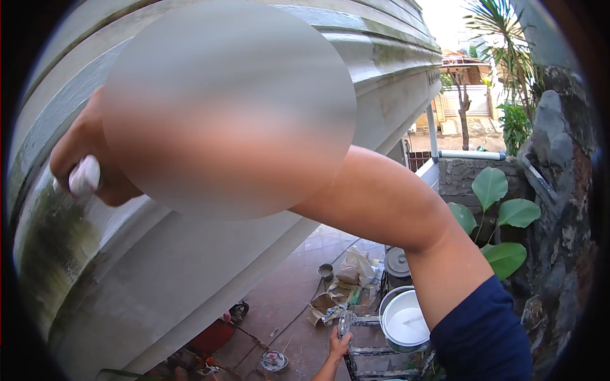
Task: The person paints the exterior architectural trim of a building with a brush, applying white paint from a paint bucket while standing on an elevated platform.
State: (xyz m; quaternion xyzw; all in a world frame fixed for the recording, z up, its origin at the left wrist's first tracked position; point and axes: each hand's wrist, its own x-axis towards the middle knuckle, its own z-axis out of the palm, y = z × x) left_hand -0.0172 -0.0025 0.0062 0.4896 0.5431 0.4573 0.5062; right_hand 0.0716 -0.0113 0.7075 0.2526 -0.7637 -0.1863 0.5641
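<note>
My right hand [95, 155] is closed around a whitish object with a rounded end [84, 176], up against the weathered wall mouldings [57, 238] at the left. Its kind I cannot make out, as the fingers cover most of it. My right arm, in a dark blue sleeve, stretches across the view, and a grey blurred oval hides part of the arm and wall. Low in the view, my left hand [340, 343] grips the top of a side rail of a paint-spotted ladder [372, 351]. Beside that hand, a white bucket [383, 315] with white inside stands at the ladder.
Far below lies a tiled floor [289, 286] with a small dark pot [325, 272], bags and torn paper [327, 308], a cable and a round container [274, 361]. A lidded grey bin [398, 261] stands behind the bucket. Large-leaved plants [506, 259] and a rough stone wall [549, 190] border the right.
</note>
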